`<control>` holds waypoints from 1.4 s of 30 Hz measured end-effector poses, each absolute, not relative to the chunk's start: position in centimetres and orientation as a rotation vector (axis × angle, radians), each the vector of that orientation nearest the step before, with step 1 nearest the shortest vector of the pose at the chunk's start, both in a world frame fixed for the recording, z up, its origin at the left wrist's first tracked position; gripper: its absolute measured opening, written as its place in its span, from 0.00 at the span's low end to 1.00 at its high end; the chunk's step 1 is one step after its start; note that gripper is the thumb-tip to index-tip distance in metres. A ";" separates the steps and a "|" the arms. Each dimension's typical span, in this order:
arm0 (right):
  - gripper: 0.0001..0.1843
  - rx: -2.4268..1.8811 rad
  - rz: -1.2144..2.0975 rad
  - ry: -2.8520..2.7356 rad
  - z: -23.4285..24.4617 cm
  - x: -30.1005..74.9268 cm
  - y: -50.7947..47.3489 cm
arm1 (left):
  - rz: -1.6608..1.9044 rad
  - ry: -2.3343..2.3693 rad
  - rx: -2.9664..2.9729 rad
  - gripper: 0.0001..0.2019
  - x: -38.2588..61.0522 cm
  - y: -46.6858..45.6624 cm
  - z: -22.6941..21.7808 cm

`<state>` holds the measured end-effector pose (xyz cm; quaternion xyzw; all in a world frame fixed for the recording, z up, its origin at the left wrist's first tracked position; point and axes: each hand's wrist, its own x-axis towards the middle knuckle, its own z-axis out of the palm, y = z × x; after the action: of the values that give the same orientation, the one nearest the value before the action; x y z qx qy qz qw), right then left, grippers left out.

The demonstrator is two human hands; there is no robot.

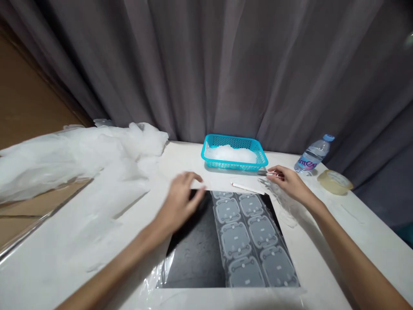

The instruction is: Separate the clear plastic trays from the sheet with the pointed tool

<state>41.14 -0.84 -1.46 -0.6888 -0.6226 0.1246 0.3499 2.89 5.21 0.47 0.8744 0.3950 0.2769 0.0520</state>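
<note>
A black mat lies on the white table in front of me. On its right half rests a clear sheet of moulded plastic pieces in two columns. My left hand hovers over the mat's far left corner, fingers curled and slightly blurred, nothing visible in them. My right hand rests beyond the mat's far right corner and pinches a thin tool, likely tweezers, pointing left. A thin white stick lies on the table between the hands.
A turquoise basket holding white plastic pieces stands at the table's far edge. A water bottle and a roll of tape sit at the far right. Crumpled clear plastic wrap piles at the left. A grey curtain hangs behind.
</note>
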 end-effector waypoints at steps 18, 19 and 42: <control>0.13 -1.933 0.092 -1.803 -3.6 35.8 0.1 | 0.191 0.570 2.872 0.49 5.1 -2.6 -1.7; 0.13 -1.953 0.072 -1.831 -3.4 35.7 -0.1 | 0.211 0.572 2.880 0.50 4.8 -2.8 -1.8; 0.07 -1.994 0.073 -2.088 -0.7 33.9 -1.6 | 0.136 0.337 2.699 0.47 6.4 -5.7 -1.5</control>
<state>33.88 -1.56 -0.71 -0.6848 -0.7173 0.0252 0.1263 6.44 -5.73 -1.52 0.9695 0.1211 0.0487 0.2074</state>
